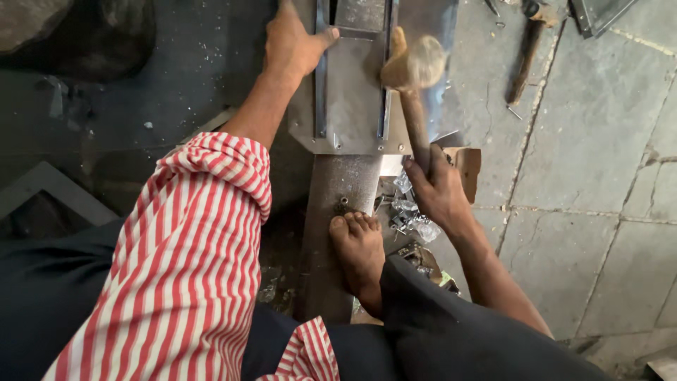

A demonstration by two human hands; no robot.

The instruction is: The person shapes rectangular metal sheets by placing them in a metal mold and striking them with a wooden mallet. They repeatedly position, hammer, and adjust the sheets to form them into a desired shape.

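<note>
My left hand (293, 41) presses flat on the left edge of a grey sheet-metal piece (352, 99), thumb reaching onto a raised strip. My right hand (438, 189) grips the wooden handle of a mallet (415, 67); its blurred round head hovers over the metal's right raised strip. The sheet lies on a long steel beam (338, 183), and my bare foot (360, 250) rests on that beam below the sheet.
A hammer with a dark wooden handle (525, 60) lies on the stone floor at upper right. Small shiny metal scraps (412, 219) sit beside the beam near my right hand. A grey metal angle (56, 185) lies at left. A dark frame corner (599, 14) is at the top right.
</note>
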